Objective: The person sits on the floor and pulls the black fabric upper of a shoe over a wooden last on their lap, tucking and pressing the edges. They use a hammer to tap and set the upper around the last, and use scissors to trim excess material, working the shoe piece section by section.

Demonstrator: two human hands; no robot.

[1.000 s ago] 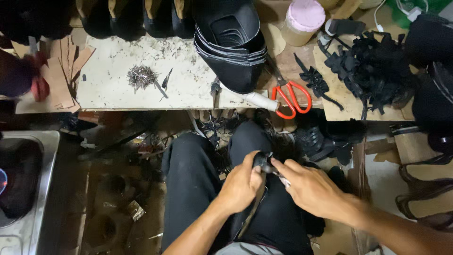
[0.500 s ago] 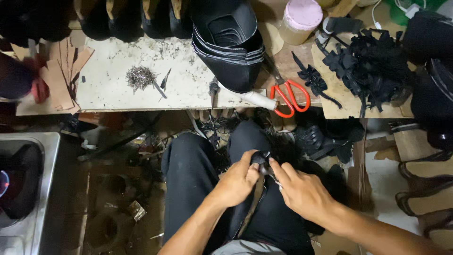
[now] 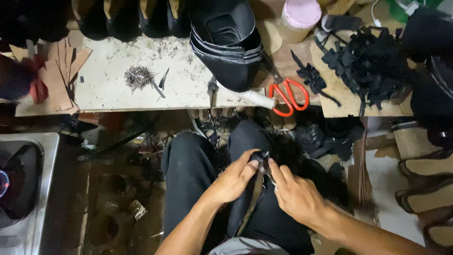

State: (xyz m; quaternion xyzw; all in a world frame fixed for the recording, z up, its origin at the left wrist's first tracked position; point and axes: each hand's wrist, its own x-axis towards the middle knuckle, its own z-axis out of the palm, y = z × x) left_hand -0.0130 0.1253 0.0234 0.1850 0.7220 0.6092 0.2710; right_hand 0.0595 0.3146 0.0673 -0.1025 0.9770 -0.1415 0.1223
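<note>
1. The left hand (image 3: 233, 179) has a narrow grip, thumb and fingertips pinched on a small black piece of soft material (image 3: 260, 159) held over the lap.
2. The right hand (image 3: 295, 193) meets it from the other side, its fingers pressed to the same black piece, grip closed tight; whether it also holds a tool I cannot tell.
3. A dark strap (image 3: 252, 203) hangs down from the piece between the two wrists, against the person's black trousers (image 3: 188, 179).
4. Ahead of the knees stands the worn white counter (image 3: 108, 89), carrying a stack of black shoe uppers (image 3: 226, 42) and a small heap of thin metal nails (image 3: 138, 76).
5. Orange-handled scissors (image 3: 289, 97) lie just right of the stack, beside a white-handled tool (image 3: 255, 98).
6. Further right, a pile of black cut scraps (image 3: 368, 66) rests on a brown board (image 3: 337, 92).
7. A pink-lidded jar (image 3: 298, 19) stands at the back.
</note>
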